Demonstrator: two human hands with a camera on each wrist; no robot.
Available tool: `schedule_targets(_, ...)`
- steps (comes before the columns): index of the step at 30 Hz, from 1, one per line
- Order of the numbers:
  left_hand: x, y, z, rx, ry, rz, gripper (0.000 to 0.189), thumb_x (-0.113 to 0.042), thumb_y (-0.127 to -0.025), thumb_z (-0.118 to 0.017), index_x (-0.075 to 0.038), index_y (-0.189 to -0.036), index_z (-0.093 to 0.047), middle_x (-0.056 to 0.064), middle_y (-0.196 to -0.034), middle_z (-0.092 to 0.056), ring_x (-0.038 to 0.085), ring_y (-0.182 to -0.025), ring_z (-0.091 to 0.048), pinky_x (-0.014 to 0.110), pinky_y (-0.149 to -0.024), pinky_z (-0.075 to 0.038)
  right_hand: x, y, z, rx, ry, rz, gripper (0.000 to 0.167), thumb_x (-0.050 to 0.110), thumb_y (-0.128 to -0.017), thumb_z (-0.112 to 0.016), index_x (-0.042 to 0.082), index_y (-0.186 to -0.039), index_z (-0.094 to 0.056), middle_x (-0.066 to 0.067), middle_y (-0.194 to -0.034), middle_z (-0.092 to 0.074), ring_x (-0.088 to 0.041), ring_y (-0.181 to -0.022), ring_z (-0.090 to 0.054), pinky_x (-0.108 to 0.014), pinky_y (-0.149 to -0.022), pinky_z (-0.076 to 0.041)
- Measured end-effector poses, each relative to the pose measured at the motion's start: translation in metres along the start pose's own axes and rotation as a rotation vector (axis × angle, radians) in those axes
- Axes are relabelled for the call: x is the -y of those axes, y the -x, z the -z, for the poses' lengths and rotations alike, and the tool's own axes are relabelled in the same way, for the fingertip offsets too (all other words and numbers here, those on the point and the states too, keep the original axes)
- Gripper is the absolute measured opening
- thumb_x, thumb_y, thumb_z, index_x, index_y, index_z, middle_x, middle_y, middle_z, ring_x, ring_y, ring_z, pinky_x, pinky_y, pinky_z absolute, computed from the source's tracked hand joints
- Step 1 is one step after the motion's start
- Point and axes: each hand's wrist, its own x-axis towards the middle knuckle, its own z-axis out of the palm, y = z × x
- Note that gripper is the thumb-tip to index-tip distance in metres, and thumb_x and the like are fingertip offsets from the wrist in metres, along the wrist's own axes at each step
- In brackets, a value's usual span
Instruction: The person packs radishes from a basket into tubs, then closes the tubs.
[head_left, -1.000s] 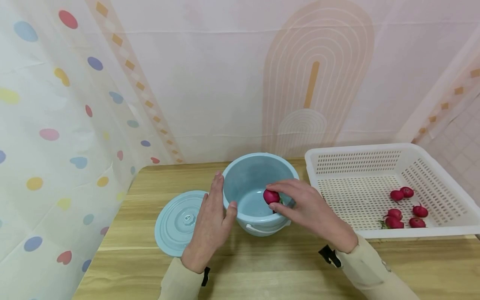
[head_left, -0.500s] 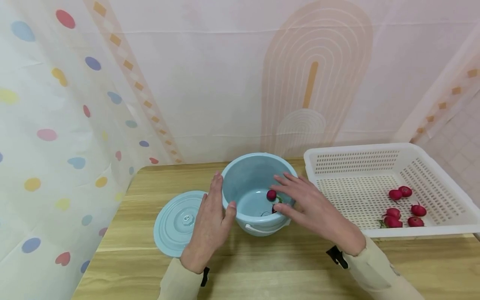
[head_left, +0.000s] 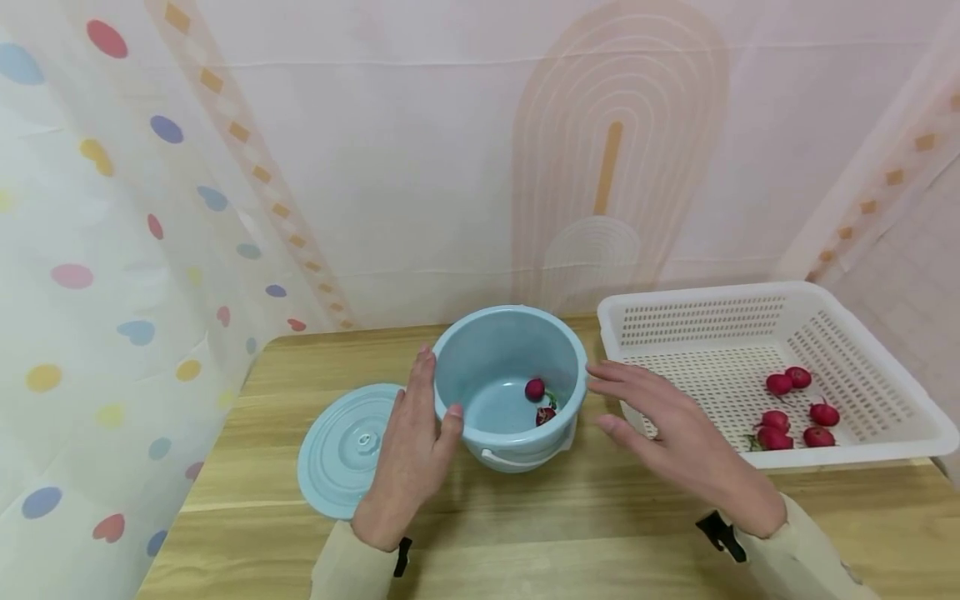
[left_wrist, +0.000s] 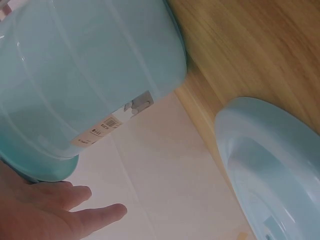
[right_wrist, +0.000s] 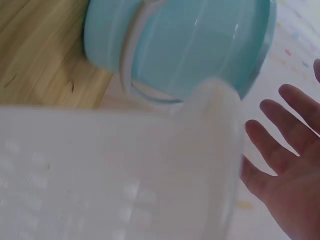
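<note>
A light blue bucket with a white handle stands mid-table, holding a red radish and a second radish with some green stem. My left hand rests along the bucket's left rim with straight fingers; the left wrist view has its fingers beside the rim. To the right of the bucket, my right hand holds nothing, fingers extended and spread, between the bucket and a white perforated basket. Several red radishes lie in the basket's right part.
The light blue lid lies on the wooden table left of the bucket, partly behind my left hand. A patterned curtain hangs behind the table and along its left side.
My right hand has let go of a radish inside the bucket, then moved out rightward toward the basket. My left hand has stayed at the bucket's rim.
</note>
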Motion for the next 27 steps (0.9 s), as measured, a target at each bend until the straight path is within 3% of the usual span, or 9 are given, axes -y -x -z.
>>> schedule_targets(5, 0.0, 0.001, 0.001, -0.001, 0.006, 0.01, 0.072, -0.038, -0.106, -0.044, 0.0, -0.163, -0.021, 0.018, -0.17, -0.023, 0.036, -0.153, -0.03, 0.071, -0.114, -0.028, -0.006, 0.012, 0.016, -0.066, 0.019, 0.017, 0.042, 0.013, -0.093, -0.076, 0.013, -0.134, -0.069, -0.002, -0.141, -0.065, -0.025, -0.131, -0.057, -0.014, -0.115, -0.027)
schedule_targets(13, 0.0, 0.001, 0.0, -0.006, 0.001, 0.001, 0.071, -0.035, -0.106, -0.046, 0.001, -0.162, -0.022, 0.018, -0.169, -0.024, 0.036, -0.152, -0.031, 0.071, -0.114, -0.029, -0.021, 0.032, 0.043, -0.155, 0.061, -0.038, 0.042, 0.005, -0.087, -0.079, 0.014, -0.128, -0.072, -0.004, -0.127, -0.072, 0.001, -0.126, -0.056, -0.009, -0.107, -0.034)
schedule_targets(16, 0.001, 0.001, -0.001, -0.012, -0.002, -0.005, 0.071, -0.033, -0.105, -0.048, 0.001, -0.162, -0.023, 0.018, -0.169, -0.024, 0.037, -0.152, -0.032, 0.071, -0.113, -0.029, -0.03, 0.039, 0.052, -0.176, 0.088, -0.045, 0.043, 0.004, -0.084, -0.082, 0.013, -0.125, -0.074, -0.006, -0.121, -0.074, 0.01, -0.118, -0.056, -0.007, -0.094, -0.042)
schedule_targets(19, 0.001, 0.001, -0.001, -0.018, -0.004, -0.007, 0.071, -0.032, -0.105, -0.049, 0.002, -0.162, -0.023, 0.019, -0.169, -0.025, 0.037, -0.152, -0.032, 0.072, -0.113, -0.03, -0.04, 0.045, 0.06, -0.191, 0.111, -0.045, 0.044, 0.004, -0.08, -0.084, 0.011, -0.122, -0.075, -0.006, -0.118, -0.074, 0.013, -0.117, -0.055, -0.006, -0.091, -0.042)
schedule_targets(23, 0.001, 0.0, -0.001, -0.013, -0.001, -0.002, 0.071, -0.034, -0.105, -0.047, 0.001, -0.162, -0.023, 0.018, -0.169, -0.025, 0.037, -0.152, -0.032, 0.071, -0.114, -0.029, -0.052, 0.052, 0.07, -0.196, 0.128, -0.082, 0.042, 0.001, -0.078, -0.085, 0.011, -0.118, -0.076, 0.001, -0.118, -0.074, 0.015, -0.116, -0.053, -0.005, -0.096, -0.037)
schedule_targets(27, 0.0, 0.0, -0.001, -0.008, -0.001, 0.0, 0.071, -0.036, -0.106, -0.046, 0.001, -0.162, -0.023, 0.019, -0.169, -0.025, 0.036, -0.152, -0.031, 0.071, -0.114, -0.029, -0.063, 0.061, 0.08, -0.177, 0.15, -0.166, 0.037, 0.002, -0.083, -0.082, 0.014, -0.117, -0.076, 0.018, -0.12, -0.069, 0.016, -0.106, -0.054, -0.007, -0.082, -0.041)
